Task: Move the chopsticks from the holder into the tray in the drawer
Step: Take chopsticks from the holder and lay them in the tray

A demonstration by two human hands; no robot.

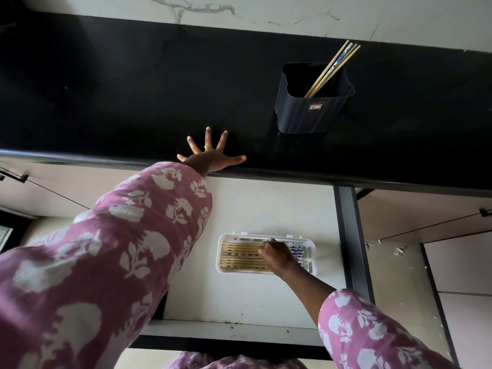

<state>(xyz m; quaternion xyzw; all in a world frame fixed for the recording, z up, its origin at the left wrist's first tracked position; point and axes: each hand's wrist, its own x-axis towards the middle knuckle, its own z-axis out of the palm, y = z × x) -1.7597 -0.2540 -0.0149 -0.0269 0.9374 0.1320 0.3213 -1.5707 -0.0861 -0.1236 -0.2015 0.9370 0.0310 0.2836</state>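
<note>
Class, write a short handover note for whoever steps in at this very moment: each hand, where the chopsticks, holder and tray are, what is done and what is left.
The left hand is open, fingers spread flat on the black countertop.
The right hand is down in the open drawer, fingers curled over the laid chopsticks in the white tray; whether it grips any cannot be told.
The holder stands on the countertop, with a few remaining chopsticks leaning in it.
Done: most chopsticks lie side by side in the tray.
Left: move the remaining chopsticks into the tray.
</note>
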